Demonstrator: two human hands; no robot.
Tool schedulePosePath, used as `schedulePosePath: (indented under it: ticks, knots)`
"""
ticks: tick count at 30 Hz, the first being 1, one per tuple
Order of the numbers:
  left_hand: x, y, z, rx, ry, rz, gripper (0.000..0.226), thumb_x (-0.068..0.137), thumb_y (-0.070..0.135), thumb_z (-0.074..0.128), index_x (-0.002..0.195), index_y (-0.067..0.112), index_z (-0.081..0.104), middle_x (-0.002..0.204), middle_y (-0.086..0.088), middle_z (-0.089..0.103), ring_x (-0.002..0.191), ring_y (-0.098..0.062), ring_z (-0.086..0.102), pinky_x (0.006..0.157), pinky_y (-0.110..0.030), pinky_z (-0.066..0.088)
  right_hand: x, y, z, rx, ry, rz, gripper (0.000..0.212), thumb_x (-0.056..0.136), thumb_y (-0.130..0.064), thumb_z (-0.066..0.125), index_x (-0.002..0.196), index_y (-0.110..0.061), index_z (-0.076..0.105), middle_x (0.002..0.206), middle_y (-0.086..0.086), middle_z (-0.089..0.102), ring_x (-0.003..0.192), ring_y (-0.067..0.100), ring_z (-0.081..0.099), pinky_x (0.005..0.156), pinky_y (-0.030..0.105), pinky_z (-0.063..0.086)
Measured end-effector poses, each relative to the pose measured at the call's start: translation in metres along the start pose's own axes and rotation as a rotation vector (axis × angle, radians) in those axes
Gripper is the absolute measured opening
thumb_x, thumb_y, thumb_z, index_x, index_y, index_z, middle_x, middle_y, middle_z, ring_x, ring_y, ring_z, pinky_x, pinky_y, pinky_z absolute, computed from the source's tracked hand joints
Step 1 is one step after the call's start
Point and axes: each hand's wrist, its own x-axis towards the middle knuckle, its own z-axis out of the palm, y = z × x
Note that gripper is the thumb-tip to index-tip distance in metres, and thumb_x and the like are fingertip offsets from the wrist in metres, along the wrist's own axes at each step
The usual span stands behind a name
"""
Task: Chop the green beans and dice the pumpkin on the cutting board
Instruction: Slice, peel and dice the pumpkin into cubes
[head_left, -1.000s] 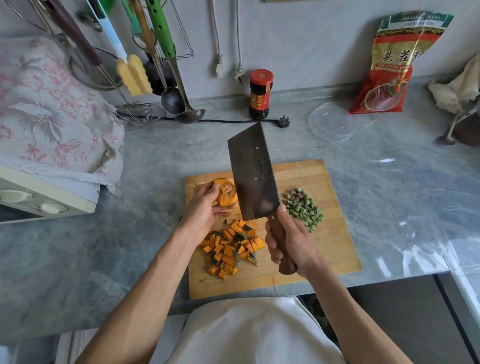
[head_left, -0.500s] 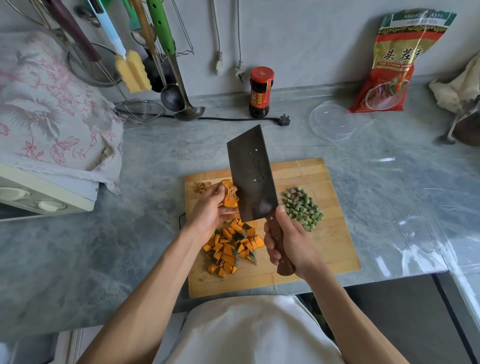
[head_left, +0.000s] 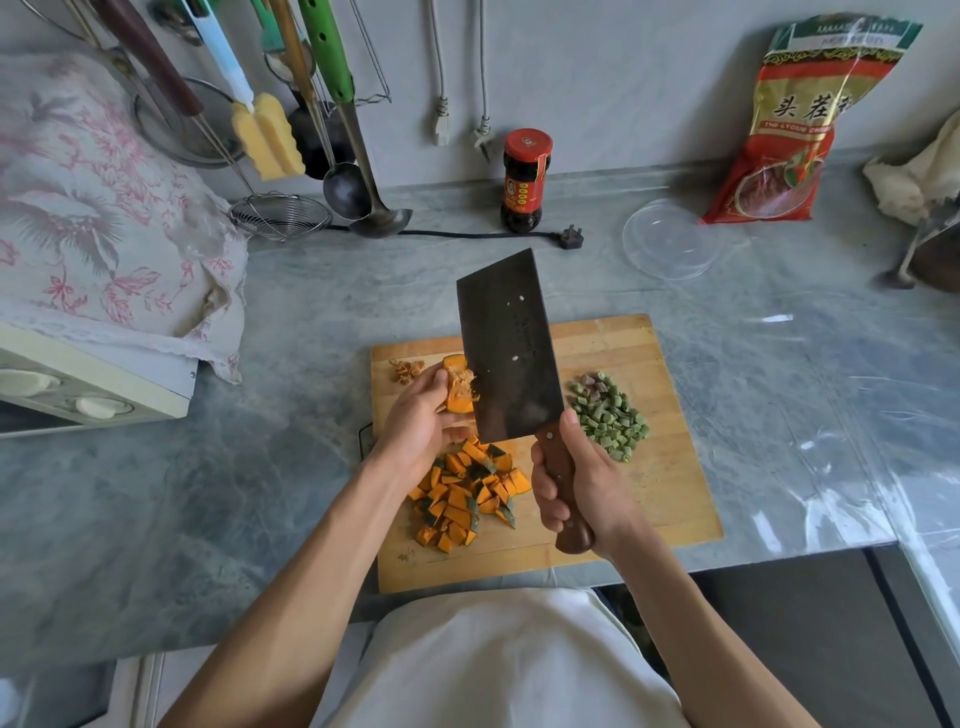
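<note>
Two piles lie on the board (head_left: 670, 499): diced pumpkin (head_left: 465, 493) near the front edge, chopped beans (head_left: 608, 415) toward the right edge. Left hand (head_left: 421, 421) grasps a pumpkin wedge (head_left: 458, 391) above the back left corner; right hand (head_left: 576, 486) clenches the cleaver (head_left: 506, 353), blade at the pulp. Scrape away from the fingers. Clear lid (head_left: 672, 239) on the counter holds nothing.

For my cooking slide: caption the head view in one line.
Left hand holds a pumpkin wedge against the cleaver gripped by the right hand, above diced pumpkin and chopped beans.
</note>
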Motion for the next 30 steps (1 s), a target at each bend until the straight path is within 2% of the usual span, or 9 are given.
schedulePosePath:
  ticks: [2,5,7,12,14,17,20,25,30]
  knots:
    - [0.001,0.001,0.0,-0.035,-0.005,-0.04,0.024,0.108,0.018,0.039,0.126,0.018,0.054,0.107,-0.008,0.07,0.083,-0.027,0.07,0.067,-0.035,0.052,0.0,0.004,0.0,0.042,-0.007,0.001,0.056,0.1,-0.058,0.037,0.081,-0.008,0.054,0.059,0.007,0.045,0.043,0.016,0.035,0.039,0.025,0.033]
    - [0.003,0.0,0.0,-0.028,-0.005,-0.078,0.036,0.108,0.017,0.039,0.143,0.014,0.046,0.131,-0.016,0.061,0.1,-0.033,0.067,0.071,-0.038,0.052,0.001,0.008,-0.001,0.081,-0.013,0.012,0.057,0.098,-0.059,0.038,0.081,-0.008,0.055,0.059,0.007,0.044,0.042,0.015,0.034,0.039,0.024,0.033]
    - [0.005,0.001,0.0,0.006,-0.017,-0.077,0.039,0.108,0.02,0.039,0.146,0.013,0.045,0.132,-0.017,0.061,0.103,-0.033,0.067,0.075,-0.04,0.054,0.003,0.008,-0.002,0.094,-0.024,0.024,0.057,0.098,-0.06,0.038,0.081,-0.009,0.056,0.059,0.006,0.044,0.041,0.015,0.035,0.038,0.024,0.033]
    - [0.006,0.006,0.001,0.073,-0.045,-0.075,0.032,0.108,0.027,0.042,0.136,0.018,0.052,0.113,-0.013,0.069,0.1,-0.033,0.069,0.09,-0.046,0.055,0.007,0.009,-0.007,0.187,-0.049,0.072,0.058,0.098,-0.06,0.036,0.079,-0.01,0.056,0.056,0.004,0.043,0.038,0.012,0.035,0.035,0.021,0.033]
    - [0.005,0.007,0.001,0.063,-0.053,-0.084,0.03,0.107,0.029,0.043,0.134,0.019,0.053,0.114,-0.014,0.069,0.103,-0.035,0.068,0.094,-0.048,0.055,0.008,0.011,-0.008,0.23,-0.064,0.083,0.058,0.098,-0.06,0.036,0.079,-0.009,0.056,0.055,0.003,0.042,0.037,0.01,0.035,0.034,0.02,0.032]
    - [0.003,0.007,0.0,0.055,-0.09,-0.063,0.029,0.108,0.03,0.039,0.13,0.018,0.055,0.112,-0.013,0.07,0.102,-0.032,0.068,0.09,-0.045,0.056,0.009,0.013,-0.007,0.3,-0.079,0.089,0.058,0.099,-0.059,0.034,0.079,-0.009,0.055,0.053,0.002,0.04,0.035,0.009,0.034,0.032,0.019,0.03]
    - [0.003,0.006,0.0,0.047,-0.136,-0.044,0.031,0.109,0.028,0.034,0.114,0.017,0.062,0.104,-0.01,0.072,0.101,-0.028,0.067,0.085,-0.042,0.056,0.009,0.015,-0.006,0.359,-0.097,0.086,0.058,0.1,-0.058,0.033,0.078,-0.009,0.055,0.051,0.001,0.04,0.033,0.008,0.034,0.031,0.018,0.03]
    - [0.003,0.004,0.001,0.009,-0.138,-0.017,0.032,0.109,0.028,0.033,0.122,0.021,0.061,0.119,-0.01,0.07,0.113,-0.03,0.065,0.097,-0.047,0.052,0.01,0.015,-0.004,0.392,-0.116,0.074,0.059,0.1,-0.058,0.032,0.077,-0.009,0.054,0.051,0.0,0.04,0.033,0.008,0.033,0.031,0.018,0.03]
    - [0.001,0.005,0.005,-0.114,-0.125,-0.008,0.028,0.107,0.023,0.039,0.121,0.028,0.063,0.126,-0.009,0.066,0.115,-0.03,0.063,0.103,-0.05,0.046,0.014,0.016,0.002,0.451,-0.114,0.065,0.059,0.101,-0.057,0.031,0.076,-0.009,0.054,0.049,-0.001,0.039,0.03,0.007,0.032,0.029,0.017,0.026]
